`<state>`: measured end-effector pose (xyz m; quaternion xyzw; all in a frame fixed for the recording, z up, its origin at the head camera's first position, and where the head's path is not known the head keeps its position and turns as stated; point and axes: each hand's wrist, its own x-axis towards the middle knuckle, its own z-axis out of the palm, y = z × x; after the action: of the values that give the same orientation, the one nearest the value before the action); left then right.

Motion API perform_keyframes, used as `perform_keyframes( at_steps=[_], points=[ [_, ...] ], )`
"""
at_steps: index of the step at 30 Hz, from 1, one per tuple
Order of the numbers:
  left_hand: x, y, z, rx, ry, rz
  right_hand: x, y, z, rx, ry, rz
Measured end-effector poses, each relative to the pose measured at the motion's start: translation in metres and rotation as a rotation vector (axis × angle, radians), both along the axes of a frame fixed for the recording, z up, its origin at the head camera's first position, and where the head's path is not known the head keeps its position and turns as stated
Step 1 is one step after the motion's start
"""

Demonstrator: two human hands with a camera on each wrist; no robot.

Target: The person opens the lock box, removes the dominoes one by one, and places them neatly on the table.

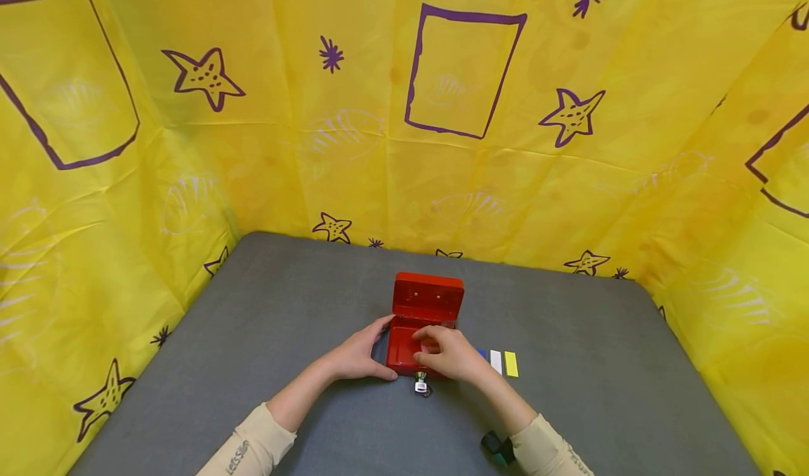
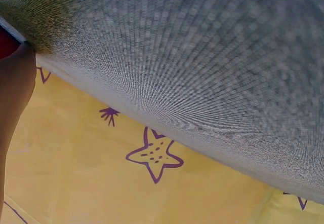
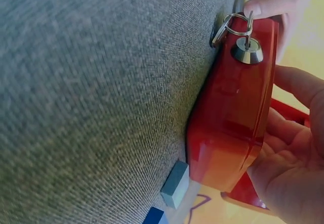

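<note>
Centrally, between the left and right edges of the gray desk (image 1: 303, 286), stands a red box (image 1: 401, 357), lid (image 1: 428, 295) raised. The left hand (image 1: 357, 355) grips its left side, thumb and fingers spread; the right hand (image 1: 451, 353) bends its fingers over the interior, whether pinching anything cannot be told. Rightward lie blue (image 1: 482, 354), white (image 1: 496, 361) and yellow blocks (image 1: 511, 364).

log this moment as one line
red box: lid open; left hand: holds left side; right hand: reaches into box; key: in front lock
</note>
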<state>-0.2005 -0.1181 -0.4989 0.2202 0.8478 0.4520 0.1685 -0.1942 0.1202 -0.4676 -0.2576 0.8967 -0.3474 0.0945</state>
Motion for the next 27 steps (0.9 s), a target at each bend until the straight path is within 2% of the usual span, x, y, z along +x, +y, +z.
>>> perform_keyframes(
  at_steps=[7, 14, 27],
  points=[
    [-0.0007, -0.0006, -0.001, 0.0, 0.003, 0.001, -0.0004, -0.0026, -0.0037, -0.042, -0.027, 0.021],
    [-0.0009, -0.001, -0.0011, 0.001, 0.008, -0.002, -0.0003, -0.0047, -0.0067, -0.061, -0.013, 0.035],
    [0.0, -0.0001, 0.0005, 0.0, 0.039, -0.013, -0.0006, -0.0075, -0.0038, -0.059, 0.033, -0.053]
  ],
)
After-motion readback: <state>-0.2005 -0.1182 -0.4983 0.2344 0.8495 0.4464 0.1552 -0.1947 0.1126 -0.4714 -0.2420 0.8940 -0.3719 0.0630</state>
